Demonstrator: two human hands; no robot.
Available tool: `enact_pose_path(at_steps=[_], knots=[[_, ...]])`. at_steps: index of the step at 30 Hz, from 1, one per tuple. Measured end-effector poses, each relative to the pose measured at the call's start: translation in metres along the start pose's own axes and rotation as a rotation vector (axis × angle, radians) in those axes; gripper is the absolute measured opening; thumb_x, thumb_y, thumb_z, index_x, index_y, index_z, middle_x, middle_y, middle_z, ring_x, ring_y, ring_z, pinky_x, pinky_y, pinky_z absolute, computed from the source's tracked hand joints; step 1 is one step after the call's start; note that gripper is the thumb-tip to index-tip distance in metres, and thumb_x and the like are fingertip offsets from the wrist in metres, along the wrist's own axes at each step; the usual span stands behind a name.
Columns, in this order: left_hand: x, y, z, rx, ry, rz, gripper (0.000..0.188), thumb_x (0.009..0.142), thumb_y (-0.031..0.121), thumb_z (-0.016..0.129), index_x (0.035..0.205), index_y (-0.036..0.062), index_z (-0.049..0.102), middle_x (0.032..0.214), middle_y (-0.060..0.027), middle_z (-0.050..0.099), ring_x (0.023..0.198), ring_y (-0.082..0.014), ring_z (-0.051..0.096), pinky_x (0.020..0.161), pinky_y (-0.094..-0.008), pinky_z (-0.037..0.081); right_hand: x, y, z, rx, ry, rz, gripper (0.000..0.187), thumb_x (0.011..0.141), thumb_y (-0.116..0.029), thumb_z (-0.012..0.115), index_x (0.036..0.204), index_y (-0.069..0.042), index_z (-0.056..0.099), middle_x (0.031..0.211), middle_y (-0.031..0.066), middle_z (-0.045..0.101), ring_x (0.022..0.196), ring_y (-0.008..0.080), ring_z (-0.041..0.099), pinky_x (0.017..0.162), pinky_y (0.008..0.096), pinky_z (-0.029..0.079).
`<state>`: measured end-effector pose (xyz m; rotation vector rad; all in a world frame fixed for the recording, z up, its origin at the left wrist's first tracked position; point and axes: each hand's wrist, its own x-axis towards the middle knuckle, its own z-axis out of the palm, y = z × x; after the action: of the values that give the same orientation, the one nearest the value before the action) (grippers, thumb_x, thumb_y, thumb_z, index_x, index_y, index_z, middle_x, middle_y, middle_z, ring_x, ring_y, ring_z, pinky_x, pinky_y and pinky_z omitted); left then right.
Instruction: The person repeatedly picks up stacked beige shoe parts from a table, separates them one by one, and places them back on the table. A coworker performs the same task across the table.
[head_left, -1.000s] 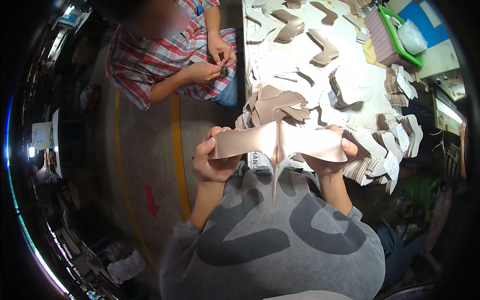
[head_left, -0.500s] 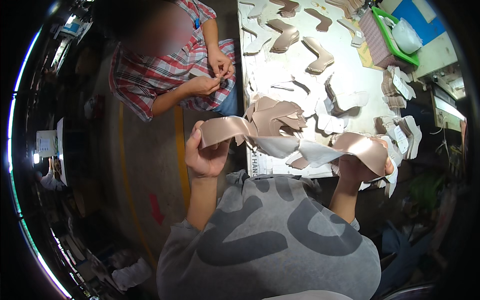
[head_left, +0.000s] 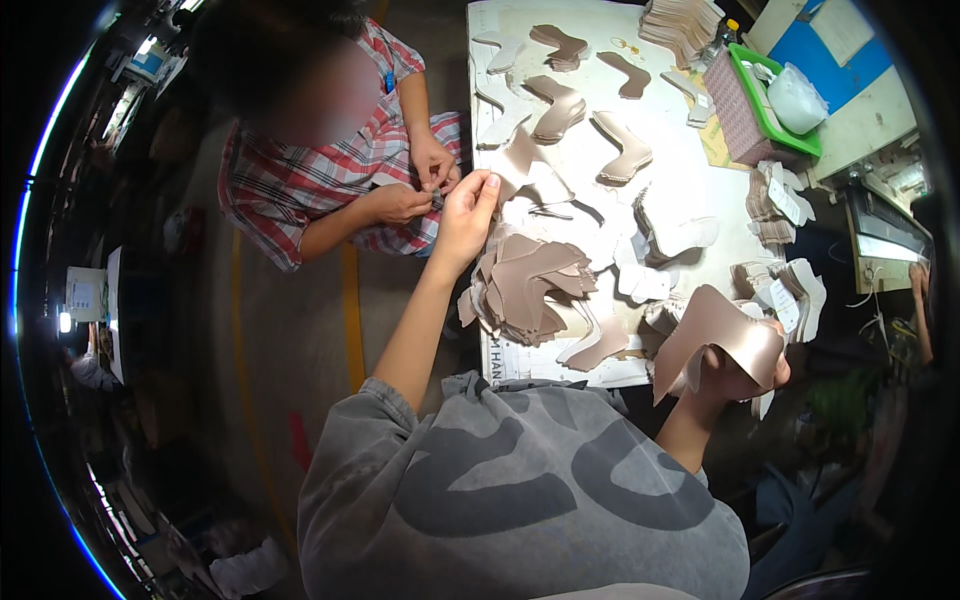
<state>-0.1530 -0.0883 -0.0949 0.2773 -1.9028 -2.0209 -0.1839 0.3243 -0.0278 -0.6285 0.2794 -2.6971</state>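
Observation:
My left hand [head_left: 464,226] pinches the edge of a shiny rose-brown cut piece [head_left: 514,160] over the table's left side; its pale underside partly shows. At the right front, my right hand [head_left: 752,380] grips a bent, boomerang-shaped rose-brown piece [head_left: 712,322], thumb and fingers partly hidden behind it. Between the hands lies an untidy pile of similar brown pieces [head_left: 530,285]. Beside it, a loose piece with brown and whitish parts [head_left: 603,345] rests near the table's front edge.
Stacks of bent brown pieces [head_left: 557,108] are spread over the white table [head_left: 590,205]. A green basket [head_left: 800,140] holding a white plastic bag stands at the far right. At the left sits a person in a checked shirt [head_left: 330,190], both hands together near the table edge.
The strip of pieces stretched between my hands has come apart. My left hand has moved forward and right with one piece; my right stays low, its piece now tilted up. The pile is uncovered.

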Motion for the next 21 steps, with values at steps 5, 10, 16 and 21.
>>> enact_pose_path(at_steps=[5, 10, 16, 21], knots=[[-0.003, -0.058, -0.013, 0.492, 0.145, -0.077, 0.029, 0.102, 0.029, 0.063, 0.098, 0.0004, 0.070, 0.072, -0.0084, 0.066, 0.065, -0.0189, 0.061, 0.062, -0.0352, 0.046, 0.011, 0.030, 0.039, -0.304, 0.415, 0.042, 0.024, 0.095, -0.032, 0.060, 0.098, -0.009, 0.051, 0.088, 0.0081, 0.062, 0.074, 0.0220, 0.062, 0.064, 0.0383, 0.053], [-0.020, -0.071, -0.028, 0.745, 0.174, -0.239, 0.028, 0.098, 0.031, 0.063, 0.103, 0.0047, 0.072, 0.077, -0.0125, 0.068, 0.075, -0.0308, 0.069, 0.069, -0.0413, 0.051, 0.046, 0.059, 0.035, -0.838, 0.252, 0.389, 0.023, 0.102, -0.027, 0.061, 0.091, -0.008, 0.056, 0.078, -0.0043, 0.055, 0.063, 0.0032, 0.043, 0.059, 0.0210, 0.035], [-0.031, -0.082, -0.030, 0.532, 0.290, -0.311, 0.033, 0.106, 0.031, 0.055, 0.122, 0.0043, 0.068, 0.088, -0.0105, 0.070, 0.083, -0.0244, 0.068, 0.077, -0.0362, 0.051, 0.085, 0.120, 0.033, -0.618, 0.084, 0.361, 0.020, 0.108, -0.026, 0.056, 0.101, -0.008, 0.057, 0.079, -0.0039, 0.053, 0.063, 0.0026, 0.041, 0.056, 0.0205, 0.033], [-0.062, -0.116, -0.032, 0.288, 0.247, -0.556, 0.038, 0.112, 0.030, 0.042, 0.141, 0.0078, 0.052, 0.113, -0.0139, 0.066, 0.103, -0.0219, 0.064, 0.093, -0.0345, 0.048, 0.124, 0.165, -0.021, -0.781, 0.068, 0.440, 0.021, 0.110, -0.026, 0.055, 0.103, -0.007, 0.060, 0.077, -0.0060, 0.052, 0.065, 0.0031, 0.043, 0.058, 0.0207, 0.035]])
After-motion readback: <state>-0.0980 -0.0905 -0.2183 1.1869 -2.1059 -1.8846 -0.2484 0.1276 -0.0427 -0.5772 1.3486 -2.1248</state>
